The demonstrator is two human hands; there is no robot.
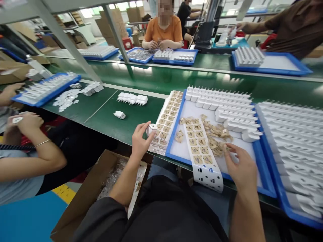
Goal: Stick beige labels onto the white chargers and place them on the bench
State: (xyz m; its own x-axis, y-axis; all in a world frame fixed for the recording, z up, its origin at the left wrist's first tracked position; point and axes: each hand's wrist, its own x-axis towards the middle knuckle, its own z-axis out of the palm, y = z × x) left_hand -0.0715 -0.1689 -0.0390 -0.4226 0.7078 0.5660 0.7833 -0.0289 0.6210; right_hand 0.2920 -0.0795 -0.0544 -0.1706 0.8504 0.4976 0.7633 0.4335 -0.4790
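Observation:
My left hand [141, 139] is closed around a white charger plug [152, 128], held upright over the table by thumb and fingers. At the pile of brown film scraps [215, 143], my right hand [241, 164] has thumb and forefinger pinched together; whatever is between the tips is too small to make out. A sheet of brown square stickers [199, 141] lies across the blue-rimmed tray [174, 153], its bare end hanging over the front edge. Behind the scraps, white chargers [222, 102] stand in rows. More sticker sheets [168, 119] are stacked left of the tray.
One loose charger [119, 115] and a row of chargers [132, 98] lie to the left. A second full tray [295, 158] stands at right. Below is a cardboard box [83, 198]. A co-worker's arm [32, 148] is at left; another person [164, 30] sits opposite.

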